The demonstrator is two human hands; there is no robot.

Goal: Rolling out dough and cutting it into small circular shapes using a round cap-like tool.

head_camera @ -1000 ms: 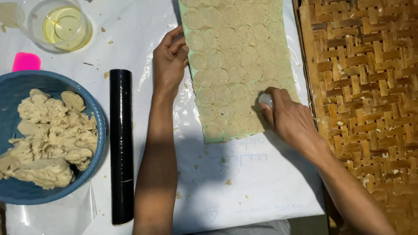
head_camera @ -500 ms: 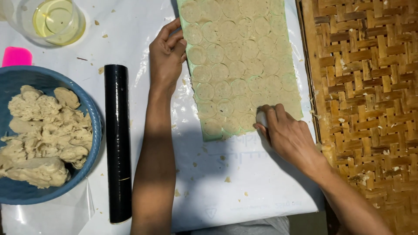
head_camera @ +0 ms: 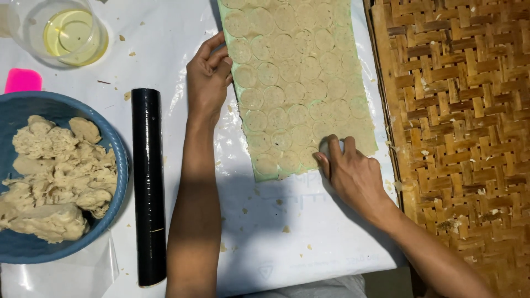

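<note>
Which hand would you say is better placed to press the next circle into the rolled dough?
Probably the right hand: it already presses the small round cutter onto the dough sheet. The left hand only rests flat at the sheet's edge.

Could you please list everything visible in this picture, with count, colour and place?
dough sheet: one, pale beige, scored with many circles, top centre on the white sheet
round cutter: one, pale, mostly hidden under the right hand at the sheet's lower right corner
white sheet: one, white, covering the work surface
rolling pin: one, black, lying upright left of the left arm
bowl: one, blue, left edge
dough lumps: one heap, beige, inside the bowl
glass container: one, clear, holding yellow liquid, top left
pink item: one, above the bowl
woven mat: one, brown, right side
left hand: resting at the dough sheet's left edge
right hand: pressing the cutter
</note>
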